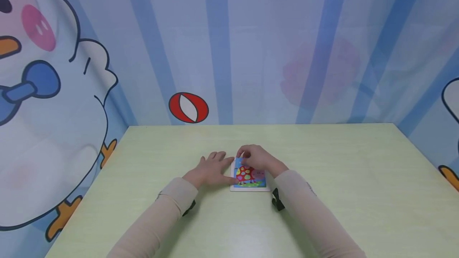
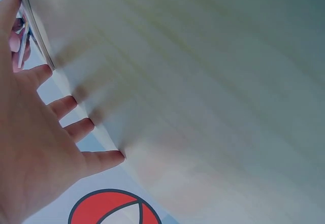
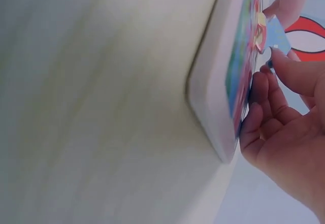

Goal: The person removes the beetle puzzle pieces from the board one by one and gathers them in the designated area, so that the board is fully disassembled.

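A small puzzle board (image 1: 250, 189) with a white rim lies on the table, showing a red spotted ladybug picture on blue and green. My left hand (image 1: 211, 170) rests at its left side with fingers spread. The left thumb touches the lower left of the board, and the index fingertip is by its upper left corner. Over the board's upper part, my right hand (image 1: 259, 157) pinches a light blue puzzle piece (image 3: 278, 35) between thumb and fingers. That piece stands tilted up from the picture. The right hand hides the picture's upper right.
The pale wooden table (image 1: 340, 162) spreads around the board on every side. Behind its far edge hangs a blue striped backdrop (image 1: 251, 51) with a printed red and white ball (image 1: 188, 107) and a large cartoon bird (image 1: 53, 150) at the left.
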